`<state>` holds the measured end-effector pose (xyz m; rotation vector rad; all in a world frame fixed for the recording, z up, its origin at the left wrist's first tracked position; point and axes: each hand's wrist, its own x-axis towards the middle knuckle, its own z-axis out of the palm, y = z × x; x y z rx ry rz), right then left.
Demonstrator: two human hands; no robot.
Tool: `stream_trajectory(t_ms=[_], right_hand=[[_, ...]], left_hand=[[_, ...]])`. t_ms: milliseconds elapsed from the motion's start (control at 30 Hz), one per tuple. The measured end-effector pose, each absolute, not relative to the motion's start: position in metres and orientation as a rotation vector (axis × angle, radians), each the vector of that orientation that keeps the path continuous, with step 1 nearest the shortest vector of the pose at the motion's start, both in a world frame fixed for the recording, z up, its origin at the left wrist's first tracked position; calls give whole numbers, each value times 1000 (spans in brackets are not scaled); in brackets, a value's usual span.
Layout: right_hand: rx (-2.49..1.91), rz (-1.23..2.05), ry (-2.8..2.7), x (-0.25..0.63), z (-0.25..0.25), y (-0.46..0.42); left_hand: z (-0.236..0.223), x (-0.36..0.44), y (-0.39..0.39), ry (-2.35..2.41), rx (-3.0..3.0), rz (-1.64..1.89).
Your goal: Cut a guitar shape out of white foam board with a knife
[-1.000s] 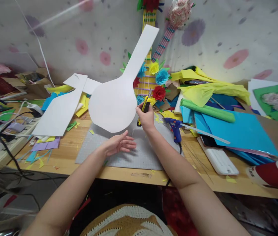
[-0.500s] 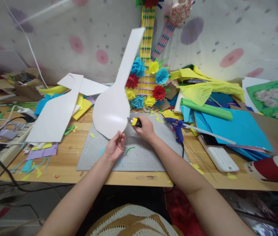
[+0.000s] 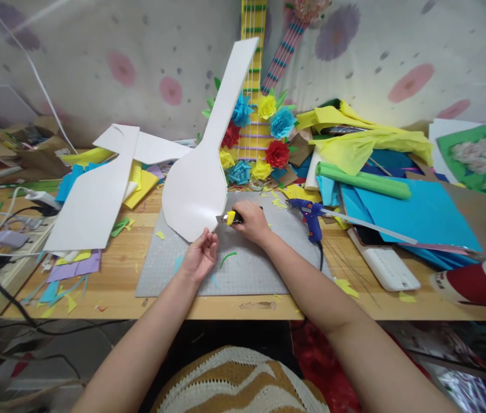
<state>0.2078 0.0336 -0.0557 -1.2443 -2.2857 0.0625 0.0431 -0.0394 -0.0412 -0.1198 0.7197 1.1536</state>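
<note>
My left hand (image 3: 200, 253) pinches the lower edge of a white foam board cutout (image 3: 195, 189), which has a rounded body and a long neck slanting up to the right. In my right hand (image 3: 251, 221) is a yellow and black utility knife (image 3: 232, 218). Its blade points left, at the lower right edge of the rounded body; whether it touches the board I cannot tell. Below the cutout lies a grey cutting mat (image 3: 260, 275), with a thin green paper strip (image 3: 228, 258) on it.
A blue hot glue gun (image 3: 309, 218) lies right of the mat, near blue sheets (image 3: 419, 218), a white power bank (image 3: 391, 268) and a paper cup (image 3: 479, 281). White board offcuts (image 3: 92, 201) and a power strip (image 3: 23, 264) are leftward. A flower-trimmed yellow paper guitar (image 3: 252, 129) stands behind.
My right hand has brought the knife slightly down and left along the cutout's edge. My left hand keeps its pinch, and the view has shifted slightly.
</note>
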Motion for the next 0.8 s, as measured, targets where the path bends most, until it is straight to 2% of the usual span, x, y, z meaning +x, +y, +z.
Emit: stream_trajectory(t_ms=[300, 800], right_hand=[[-1143, 34, -2225, 214, -62, 44], [-1106, 269, -1871, 227, -65, 58]], left_hand=[[-41, 44, -40, 715, -134, 1158], [-42, 43, -41, 733, -120, 1153]])
